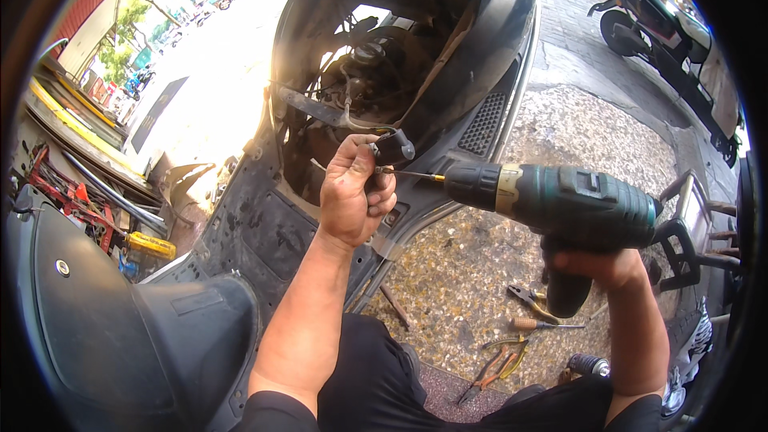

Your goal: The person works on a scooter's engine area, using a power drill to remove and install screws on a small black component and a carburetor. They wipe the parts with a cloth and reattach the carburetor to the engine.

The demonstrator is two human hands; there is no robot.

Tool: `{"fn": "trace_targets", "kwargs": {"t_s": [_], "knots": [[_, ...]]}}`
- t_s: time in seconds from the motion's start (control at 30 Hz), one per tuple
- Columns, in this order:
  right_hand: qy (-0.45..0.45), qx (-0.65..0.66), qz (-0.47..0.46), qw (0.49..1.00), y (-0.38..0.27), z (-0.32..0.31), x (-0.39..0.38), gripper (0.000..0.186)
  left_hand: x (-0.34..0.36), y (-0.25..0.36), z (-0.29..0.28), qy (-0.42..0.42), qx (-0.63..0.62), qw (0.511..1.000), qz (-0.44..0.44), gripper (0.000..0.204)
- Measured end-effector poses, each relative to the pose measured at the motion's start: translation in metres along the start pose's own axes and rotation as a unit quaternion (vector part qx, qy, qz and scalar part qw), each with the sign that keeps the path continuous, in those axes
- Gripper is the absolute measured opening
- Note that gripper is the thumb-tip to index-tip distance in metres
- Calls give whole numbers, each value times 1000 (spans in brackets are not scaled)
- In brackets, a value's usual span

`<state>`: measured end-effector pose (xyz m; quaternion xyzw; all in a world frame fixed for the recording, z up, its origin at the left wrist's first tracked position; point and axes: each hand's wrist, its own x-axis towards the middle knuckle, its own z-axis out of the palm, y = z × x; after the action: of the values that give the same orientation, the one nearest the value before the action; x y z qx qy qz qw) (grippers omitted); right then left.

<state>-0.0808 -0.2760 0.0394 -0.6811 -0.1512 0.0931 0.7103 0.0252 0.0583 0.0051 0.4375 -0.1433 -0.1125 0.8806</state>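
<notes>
My left hand is closed around a small black part with a grey rounded cap, held up in front of the opened scooter body. A thin wire seems to run from that part into the scooter's cavity. My right hand grips the handle of a dark green and black cordless drill, its trigger hidden behind the fingers. From the drill's chuck a long thin bit points left, its tip at the part by my left fingers. Whether the tip sits in a screw is too small to tell.
On the speckled ground lie pliers, a wooden-handled screwdriver, orange-handled pliers and a spray can. The dark scooter seat is at left. A metal frame stands at right; another scooter is parked beyond.
</notes>
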Motion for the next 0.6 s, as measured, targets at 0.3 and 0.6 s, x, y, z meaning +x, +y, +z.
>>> {"fn": "trace_targets", "kwargs": {"t_s": [0.3, 0.6], "knots": [[15, -20, 46, 999, -16, 1, -2, 59, 1, -3, -2, -18, 32, 999, 10, 19], [22, -25, 40, 999, -8, 2, 3, 54, 2, -3, -4, -18, 42, 999, 3, 19]]}}
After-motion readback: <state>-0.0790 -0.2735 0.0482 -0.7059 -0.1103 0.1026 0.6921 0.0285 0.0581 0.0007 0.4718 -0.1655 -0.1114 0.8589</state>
